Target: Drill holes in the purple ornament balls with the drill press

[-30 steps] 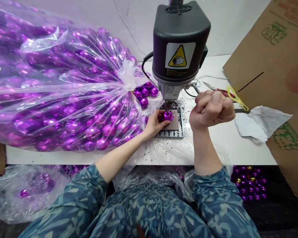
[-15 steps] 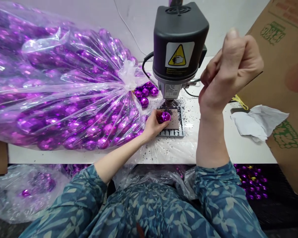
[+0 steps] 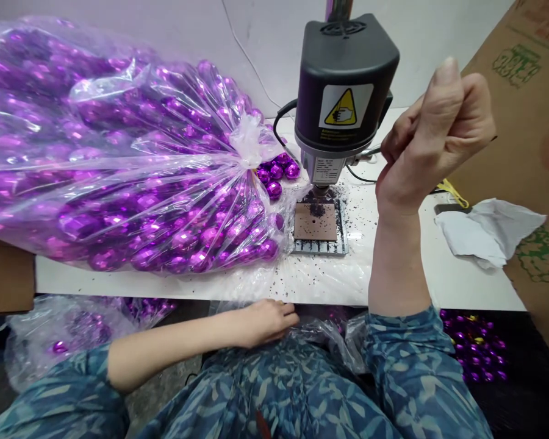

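The left hand [image 3: 265, 323] is positioned low in front of the drill [image 3: 348, 85], at the near edge of the table [image 3: 457, 292], with its back turned upward and its fingers partly curled; whether anything is gripped by it cannot be told. The right hand [image 3: 439, 134] is raised to the right of the drill and is closed in a fist around the lever [image 3: 371, 151]; the lever's end is hidden by the fingers. Below the drill, a brown board [image 3: 327, 230] is laid on a slotted metal plate [image 3: 320, 247]. The board is marked by a small dark hole [image 3: 313, 222], and dark chips [image 3: 318, 210] are scattered over it and around the plate. Several loose purple balls [image 3: 274, 190] are grouped to the left of the drill, beside the knot [image 3: 249, 143] of a clear bag [image 3: 132, 158]. The bag is filled with similar balls and is laid farther left of the drill. To the right of the drill, crumpled white paper [image 3: 476, 235] is placed on the table, near a cardboard box [image 3: 531, 183]. A warning sticker [image 3: 346, 107] is fixed to the front of the drill.
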A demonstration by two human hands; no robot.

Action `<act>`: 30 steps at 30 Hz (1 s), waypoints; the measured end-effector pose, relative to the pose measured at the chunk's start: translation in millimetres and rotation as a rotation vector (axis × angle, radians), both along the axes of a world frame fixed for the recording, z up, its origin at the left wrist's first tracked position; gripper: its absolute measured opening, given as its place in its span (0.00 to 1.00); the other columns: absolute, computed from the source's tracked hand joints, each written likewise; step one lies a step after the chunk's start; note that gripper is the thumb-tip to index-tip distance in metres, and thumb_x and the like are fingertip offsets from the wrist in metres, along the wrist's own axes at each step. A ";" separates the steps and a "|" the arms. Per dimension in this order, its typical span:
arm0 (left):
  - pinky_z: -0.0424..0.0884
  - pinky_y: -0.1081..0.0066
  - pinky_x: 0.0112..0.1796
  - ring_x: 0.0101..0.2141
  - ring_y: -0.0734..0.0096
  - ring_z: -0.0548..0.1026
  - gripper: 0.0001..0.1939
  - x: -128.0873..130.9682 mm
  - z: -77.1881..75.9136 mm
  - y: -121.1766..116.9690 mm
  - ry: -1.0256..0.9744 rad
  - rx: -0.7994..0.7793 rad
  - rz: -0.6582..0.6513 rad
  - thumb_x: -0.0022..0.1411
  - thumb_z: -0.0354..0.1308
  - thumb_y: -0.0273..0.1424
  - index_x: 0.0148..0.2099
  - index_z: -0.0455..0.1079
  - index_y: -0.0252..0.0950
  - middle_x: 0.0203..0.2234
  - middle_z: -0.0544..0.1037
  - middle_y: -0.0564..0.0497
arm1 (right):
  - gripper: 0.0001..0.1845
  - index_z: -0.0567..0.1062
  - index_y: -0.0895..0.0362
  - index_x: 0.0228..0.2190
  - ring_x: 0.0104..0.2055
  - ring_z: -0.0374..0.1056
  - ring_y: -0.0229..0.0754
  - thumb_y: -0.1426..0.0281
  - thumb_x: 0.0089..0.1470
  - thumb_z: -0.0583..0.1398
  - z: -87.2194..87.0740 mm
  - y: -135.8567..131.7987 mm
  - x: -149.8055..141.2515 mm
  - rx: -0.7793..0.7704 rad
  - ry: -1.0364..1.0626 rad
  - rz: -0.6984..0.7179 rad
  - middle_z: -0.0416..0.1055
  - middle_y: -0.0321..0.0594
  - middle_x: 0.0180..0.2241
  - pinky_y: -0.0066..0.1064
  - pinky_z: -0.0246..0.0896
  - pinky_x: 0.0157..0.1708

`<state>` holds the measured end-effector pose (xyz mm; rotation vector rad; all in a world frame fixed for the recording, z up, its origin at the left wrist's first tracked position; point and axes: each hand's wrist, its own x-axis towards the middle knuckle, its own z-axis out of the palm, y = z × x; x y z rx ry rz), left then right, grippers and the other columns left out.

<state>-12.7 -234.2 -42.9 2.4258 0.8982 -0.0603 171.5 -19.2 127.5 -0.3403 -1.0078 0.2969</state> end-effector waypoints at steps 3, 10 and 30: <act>0.75 0.65 0.42 0.38 0.65 0.78 0.14 -12.0 30.0 63.1 -0.334 0.105 0.197 0.68 0.48 0.23 0.49 0.73 0.39 0.38 0.80 0.46 | 0.23 0.54 0.51 0.21 0.13 0.43 0.28 0.65 0.64 0.60 -2.8 1.4 1.3 -0.003 -0.031 -0.020 0.48 0.23 0.13 0.30 0.39 0.16; 0.68 0.45 0.58 0.54 0.41 0.74 0.14 -22.0 38.0 248.5 -0.194 0.368 0.833 0.56 0.57 0.18 0.43 0.74 0.35 0.45 0.76 0.36 | 0.29 0.50 0.52 0.23 0.14 0.43 0.26 0.48 0.61 0.58 -7.8 2.3 1.6 -0.089 -0.077 -0.111 0.47 0.24 0.15 0.27 0.39 0.19; 0.82 0.50 0.48 0.48 0.56 0.82 0.15 5.1 45.7 142.5 -1.230 -0.572 0.921 0.67 0.64 0.41 0.52 0.75 0.41 0.50 0.82 0.43 | 0.30 0.50 0.52 0.23 0.16 0.44 0.28 0.46 0.60 0.57 -13.6 -3.0 2.4 -0.101 -0.086 -0.111 0.47 0.25 0.15 0.29 0.43 0.21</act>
